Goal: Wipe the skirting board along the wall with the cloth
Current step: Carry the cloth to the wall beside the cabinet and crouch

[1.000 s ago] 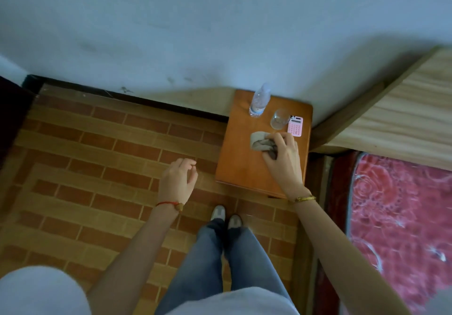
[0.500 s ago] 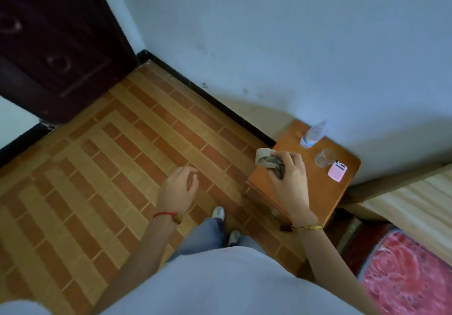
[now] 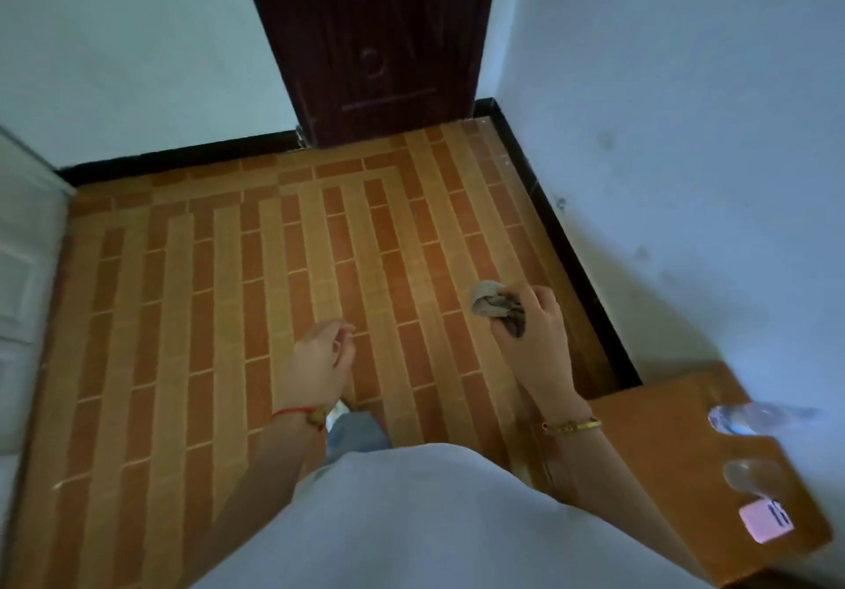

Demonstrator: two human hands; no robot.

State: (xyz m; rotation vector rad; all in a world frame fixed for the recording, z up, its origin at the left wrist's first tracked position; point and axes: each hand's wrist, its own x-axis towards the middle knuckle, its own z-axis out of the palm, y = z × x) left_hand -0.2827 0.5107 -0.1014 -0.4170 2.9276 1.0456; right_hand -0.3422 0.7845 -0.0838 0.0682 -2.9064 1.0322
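Near the body, the left hand [image 3: 320, 360] hangs loosely curled over the floor [image 3: 183, 314], holding nothing. Nearer the skirting [image 3: 567, 250], the right hand [image 3: 535, 332] grips a bunched cloth [image 3: 491, 304], apparently clear of that skirting, which runs on to the door [image 3: 366, 39].

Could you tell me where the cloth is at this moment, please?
In the head view the cloth is bunched in the right hand, held over the brick-patterned floor right of centre, just short of the black skirting board along the right-hand wall.
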